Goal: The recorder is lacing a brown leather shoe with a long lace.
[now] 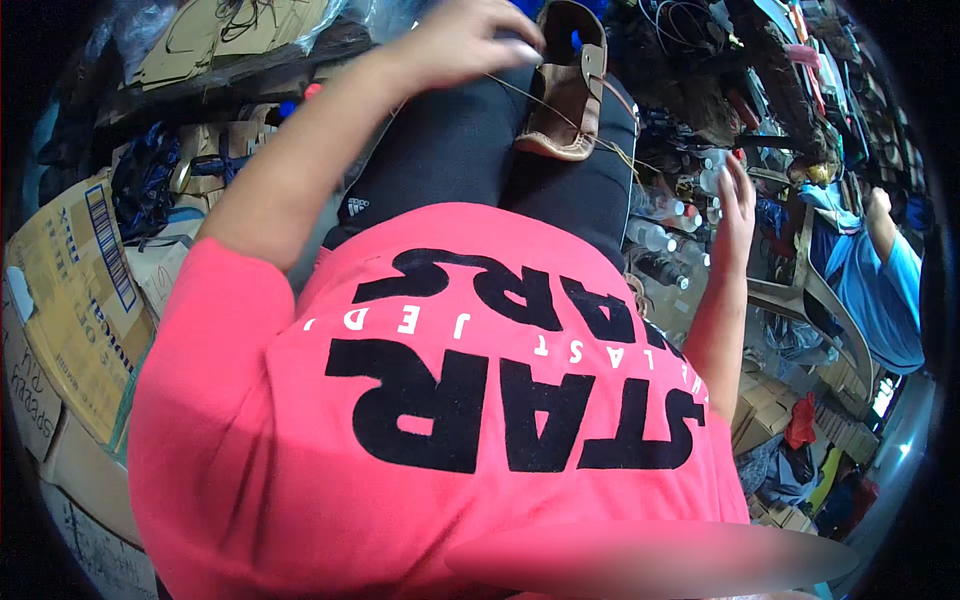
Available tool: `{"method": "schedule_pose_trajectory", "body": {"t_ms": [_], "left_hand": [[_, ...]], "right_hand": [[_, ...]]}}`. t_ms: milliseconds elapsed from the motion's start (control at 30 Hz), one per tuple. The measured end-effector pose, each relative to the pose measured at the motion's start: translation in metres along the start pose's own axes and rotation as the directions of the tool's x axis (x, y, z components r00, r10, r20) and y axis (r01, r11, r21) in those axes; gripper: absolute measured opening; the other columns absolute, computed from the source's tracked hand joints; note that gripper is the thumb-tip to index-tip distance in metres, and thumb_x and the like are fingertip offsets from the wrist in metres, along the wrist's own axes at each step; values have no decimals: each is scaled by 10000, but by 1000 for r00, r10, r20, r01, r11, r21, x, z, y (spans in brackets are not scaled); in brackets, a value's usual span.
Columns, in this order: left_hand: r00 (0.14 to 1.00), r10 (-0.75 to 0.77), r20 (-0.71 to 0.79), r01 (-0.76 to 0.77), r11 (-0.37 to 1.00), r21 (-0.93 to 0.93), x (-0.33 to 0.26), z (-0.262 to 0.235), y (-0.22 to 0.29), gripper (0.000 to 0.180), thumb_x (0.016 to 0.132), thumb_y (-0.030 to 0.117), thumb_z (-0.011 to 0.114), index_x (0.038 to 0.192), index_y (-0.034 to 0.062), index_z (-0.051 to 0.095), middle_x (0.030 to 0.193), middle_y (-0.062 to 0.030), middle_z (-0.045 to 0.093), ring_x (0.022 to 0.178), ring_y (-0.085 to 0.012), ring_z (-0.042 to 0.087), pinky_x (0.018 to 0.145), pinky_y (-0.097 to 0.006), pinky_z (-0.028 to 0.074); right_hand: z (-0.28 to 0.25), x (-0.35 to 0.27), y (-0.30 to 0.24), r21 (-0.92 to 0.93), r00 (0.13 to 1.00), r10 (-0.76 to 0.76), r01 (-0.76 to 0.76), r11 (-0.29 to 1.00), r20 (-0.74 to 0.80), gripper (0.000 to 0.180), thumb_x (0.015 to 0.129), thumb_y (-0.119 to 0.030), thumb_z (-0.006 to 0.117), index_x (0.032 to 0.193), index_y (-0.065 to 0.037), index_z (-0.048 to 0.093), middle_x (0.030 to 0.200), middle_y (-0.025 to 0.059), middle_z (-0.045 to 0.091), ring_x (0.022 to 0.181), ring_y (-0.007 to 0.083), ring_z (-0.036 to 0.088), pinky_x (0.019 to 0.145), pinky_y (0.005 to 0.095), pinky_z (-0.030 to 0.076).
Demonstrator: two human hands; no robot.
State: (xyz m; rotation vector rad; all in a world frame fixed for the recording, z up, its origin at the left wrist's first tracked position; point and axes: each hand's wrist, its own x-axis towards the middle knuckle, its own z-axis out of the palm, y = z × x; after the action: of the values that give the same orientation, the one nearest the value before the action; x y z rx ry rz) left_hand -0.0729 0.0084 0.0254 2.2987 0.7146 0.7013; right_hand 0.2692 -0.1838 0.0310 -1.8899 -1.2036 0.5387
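Observation:
A brown leather shoe upper (563, 115) rests between my thighs, its opening toward the far side. Thin light thread (545, 102) crosses it; one strand runs left below my left hand, and loose ends trail off its right side. My left hand (472, 42) hovers just left of the shoe upper, fingers loosely bent and apart, slightly blurred. Off to the right, well away from the leather, my right hand (737, 205) is raised with its fingers stretched out. Whether a fine strand passes through either hand is too small to make out.
Cardboard boxes (75, 300) stand close on my left. Flat cardboard pieces (205, 40) lie at the far left. Several clear bottles (655, 235) crowd the area beside my right forearm. Farther right are a curved chair-like frame (815, 310) and another person's blue clothing (875, 300).

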Motion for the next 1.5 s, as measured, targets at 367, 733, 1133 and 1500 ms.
{"method": "schedule_pose_trajectory", "body": {"t_ms": [367, 733, 1133, 1500], "left_hand": [[969, 48, 243, -38, 998, -48, 38, 73, 17, 539, 675, 379, 756, 1044, 34, 570, 1077, -175, 542, 1025, -331, 543, 888, -380, 445], [965, 21, 262, -6, 998, -55, 37, 73, 28, 557, 650, 416, 777, 1016, 36, 600, 1090, -168, 534, 1046, -318, 537, 898, -369, 446], [929, 110, 354, -77, 991, -107, 51, 66, 14, 465, 710, 329, 753, 1053, 34, 650, 1130, -152, 567, 1060, -290, 555, 911, -358, 447], [856, -2, 518, 118, 974, -192, 60, 59, 20, 258, 714, 160, 744, 947, 58, 702, 953, -86, 651, 906, -218, 619, 818, -306, 484]], "right_hand": [[81, 16, -84, -171, 632, -297, 571, 803, 716, 227, 842, -166, 613, 757, 30, 536, 686, 163, 511, 611, 304, 498, 594, 374, 411], [57, -33, -75, -116, 807, -189, 302, 946, 559, 250, 858, -157, 604, 710, 15, 500, 618, 132, 459, 562, 233, 453, 536, 348, 362], [45, -41, -86, -31, 877, -225, 263, 964, 423, 102, 846, -67, 627, 772, -2, 601, 699, 48, 540, 623, 141, 509, 559, 265, 396], [58, -20, -81, -192, 853, -171, 299, 935, 493, 258, 802, -2, 616, 1036, -85, 686, 801, 69, 548, 735, 167, 582, 662, 275, 462]]}}
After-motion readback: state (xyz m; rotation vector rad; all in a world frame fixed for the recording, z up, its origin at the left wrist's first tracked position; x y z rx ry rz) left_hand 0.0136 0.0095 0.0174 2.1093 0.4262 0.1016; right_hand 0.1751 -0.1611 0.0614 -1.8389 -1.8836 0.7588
